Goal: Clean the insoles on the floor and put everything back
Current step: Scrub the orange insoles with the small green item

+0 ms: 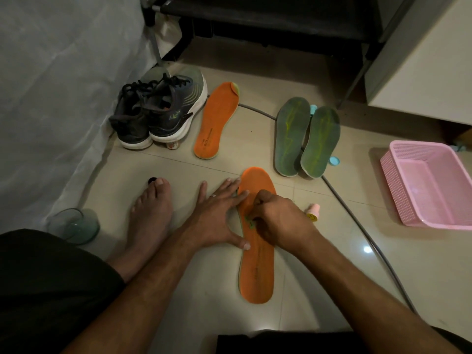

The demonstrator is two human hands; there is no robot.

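Observation:
An orange insole [258, 272] lies on the tiled floor in front of me. My left hand [219, 213] presses flat on its left edge, fingers spread. My right hand [278, 221] is curled over the insole's middle and pinches a small green scrubbing item [249, 221], mostly hidden under the fingers. A second orange insole [217, 121] lies further back. Two green insoles [306, 137] lie side by side to the right.
A pair of dark sneakers [158, 111] stands at the back left. A pink basket [431, 185] sits at the right. A small pink bottle [313, 212] lies beside my right hand. A glass bowl [74, 226] sits at the left by my bare foot [150, 215]. A grey cable [357, 218] crosses the floor.

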